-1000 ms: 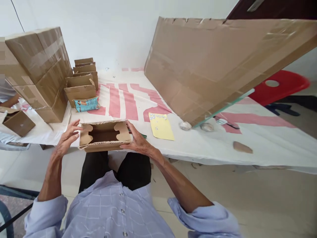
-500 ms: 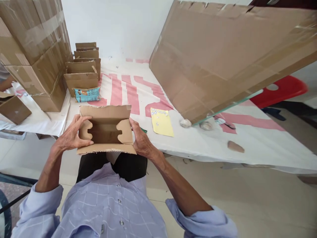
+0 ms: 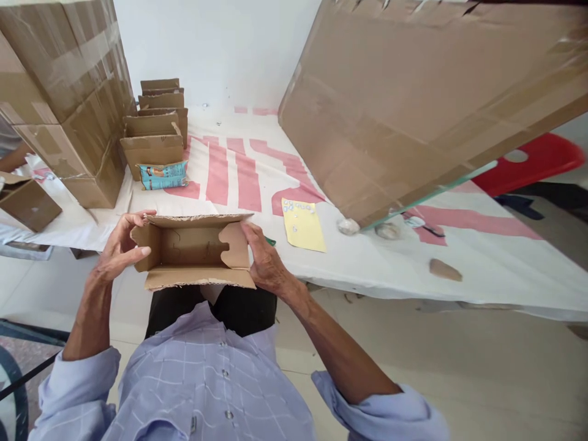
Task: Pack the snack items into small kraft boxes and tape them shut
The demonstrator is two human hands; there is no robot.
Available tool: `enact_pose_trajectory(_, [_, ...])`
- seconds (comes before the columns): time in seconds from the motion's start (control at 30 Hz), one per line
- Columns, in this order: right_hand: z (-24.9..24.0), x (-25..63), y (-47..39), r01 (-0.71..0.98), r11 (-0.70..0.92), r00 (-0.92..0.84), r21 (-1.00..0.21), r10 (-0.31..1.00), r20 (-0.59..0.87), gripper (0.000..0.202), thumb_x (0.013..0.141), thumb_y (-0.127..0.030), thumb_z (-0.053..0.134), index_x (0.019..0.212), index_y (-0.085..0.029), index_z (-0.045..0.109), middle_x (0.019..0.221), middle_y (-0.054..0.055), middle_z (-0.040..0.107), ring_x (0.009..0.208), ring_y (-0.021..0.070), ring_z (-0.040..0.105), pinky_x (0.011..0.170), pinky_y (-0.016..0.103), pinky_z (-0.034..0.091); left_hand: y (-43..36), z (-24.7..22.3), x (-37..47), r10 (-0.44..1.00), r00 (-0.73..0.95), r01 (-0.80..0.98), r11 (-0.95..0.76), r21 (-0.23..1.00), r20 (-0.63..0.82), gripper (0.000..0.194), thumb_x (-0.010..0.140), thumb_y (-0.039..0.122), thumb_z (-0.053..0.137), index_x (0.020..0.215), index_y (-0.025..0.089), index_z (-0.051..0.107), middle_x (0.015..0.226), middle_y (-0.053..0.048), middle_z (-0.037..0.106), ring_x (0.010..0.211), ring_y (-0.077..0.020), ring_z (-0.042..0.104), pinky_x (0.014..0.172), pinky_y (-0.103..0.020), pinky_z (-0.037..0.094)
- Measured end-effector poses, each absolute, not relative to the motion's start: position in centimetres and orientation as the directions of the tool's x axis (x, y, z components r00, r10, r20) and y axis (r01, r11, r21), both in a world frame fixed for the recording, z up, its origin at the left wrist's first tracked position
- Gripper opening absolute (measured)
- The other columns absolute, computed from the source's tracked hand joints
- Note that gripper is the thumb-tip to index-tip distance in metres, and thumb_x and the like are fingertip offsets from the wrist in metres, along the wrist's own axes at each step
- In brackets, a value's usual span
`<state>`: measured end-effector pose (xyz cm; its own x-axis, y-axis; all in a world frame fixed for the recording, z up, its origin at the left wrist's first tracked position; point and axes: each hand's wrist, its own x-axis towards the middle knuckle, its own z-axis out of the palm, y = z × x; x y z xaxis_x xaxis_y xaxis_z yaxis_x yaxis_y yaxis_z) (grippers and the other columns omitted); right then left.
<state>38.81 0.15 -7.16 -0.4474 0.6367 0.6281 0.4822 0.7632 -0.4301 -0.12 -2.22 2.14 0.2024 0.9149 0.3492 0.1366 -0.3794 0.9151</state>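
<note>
A small open cardboard box (image 3: pixel 193 248) is held above my lap at the table's front edge, its inside facing up. At its left end my left hand (image 3: pixel 120 248) has thumb and fingers apart around the raised left end flap. My right hand (image 3: pixel 266 260) grips the right end, with the thumb by the folded-in right flap; some of its fingers are hidden behind the box. The long front flap lies outward. Behind the box, a blue snack packet (image 3: pixel 163 176) leans against a row of open cardboard boxes (image 3: pixel 154 150).
Taped cartons (image 3: pixel 68 92) are stacked at the left. A large cardboard sheet (image 3: pixel 413 104) slants over the right of the table (image 3: pixel 367 269). Yellow paper (image 3: pixel 304 229) lies near the middle, a red stool (image 3: pixel 533 165) stands behind at right. Another person's arm (image 3: pixel 16 158) shows at far left.
The box's left end flap has swung up and outward from its folded-in position, and the back flap has tipped back. My left hand has shifted slightly left with its fingers spread.
</note>
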Motion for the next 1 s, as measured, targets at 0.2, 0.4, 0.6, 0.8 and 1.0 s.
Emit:
enact_pose_trajectory(0.2, [-6.5, 39.1, 0.9, 0.445, 0.661, -0.452, -0.605, 0.749, 0.485, 0.1, 0.098, -0.04, 0.077, 0.18, -0.026, 0.022, 0.174, 0.022, 0.043, 0.16, 0.0407, 0.046, 0.127, 0.062, 0.05, -0.8, -0.8, -1.5, 0.955, 0.108, -0.099, -0.267, 0.959, 0.277, 0.061, 0.085, 0.06, 0.09, 0.133, 0.03, 0.068, 0.159, -0.012, 0.066, 0.151, -0.038, 0.057, 0.111, -0.048, 0.056])
enact_pose_trajectory(0.4, [-6.5, 39.4, 2.0, 0.414, 0.48, -0.416, -0.773, 0.855, 0.309, 0.119, 0.087, -0.06, 0.088, 0.18, -0.028, 0.022, 0.173, 0.02, 0.043, 0.153, 0.0406, 0.053, 0.122, 0.058, 0.053, -0.3, -5.4, -2.1, 0.957, 0.264, 0.007, -0.127, 0.992, 0.12, 0.136, 0.053, 0.076, 0.103, 0.17, 0.037, 0.046, 0.179, -0.018, 0.044, 0.166, -0.0511, 0.037, 0.114, -0.054, 0.057])
enact_pose_trajectory(0.6, [-6.8, 38.8, 3.0, 0.382, 0.409, -0.402, -0.828, 0.881, 0.25, 0.121, 0.083, -0.059, 0.09, 0.18, -0.031, 0.022, 0.174, 0.017, 0.044, 0.153, 0.0393, 0.054, 0.124, 0.058, 0.051, -0.8, -5.6, 0.5, 0.962, 0.266, 0.241, -0.13, 0.962, 0.063, 0.121, 0.065, 0.05, 0.103, 0.17, 0.028, 0.049, 0.17, -0.016, 0.055, 0.157, -0.0457, 0.051, 0.121, -0.055, 0.054])
enact_pose_trajectory(0.8, [-7.0, 35.3, 7.5, 0.352, 0.441, -0.377, -0.826, 0.874, 0.306, 0.123, 0.08, -0.053, 0.093, 0.179, -0.031, 0.024, 0.175, 0.016, 0.042, 0.161, 0.0407, 0.043, 0.125, 0.059, 0.05, 1.8, -6.8, 0.0, 0.976, -0.207, 0.326, 0.004, 0.945, 0.067, 0.085, 0.064, 0.043, 0.097, 0.14, 0.021, 0.066, 0.137, -0.016, 0.074, 0.122, -0.0359, 0.074, 0.095, -0.046, 0.065])
enact_pose_trajectory(1.0, [-6.9, 27.0, 15.4, 0.273, 0.411, -0.411, -0.87, 0.868, 0.28, 0.134, 0.072, -0.046, 0.094, 0.181, -0.028, 0.017, 0.171, 0.02, 0.042, 0.144, 0.0392, 0.056, 0.113, 0.056, 0.058, 2.9, -8.1, -0.6, 0.823, -0.54, 0.456, 0.107, 0.884, 0.178, 0.042, 0.075, 0.046, 0.084, 0.103, 0.022, 0.065, 0.101, -0.007, 0.072, 0.092, -0.0264, 0.072, 0.088, -0.043, 0.06])
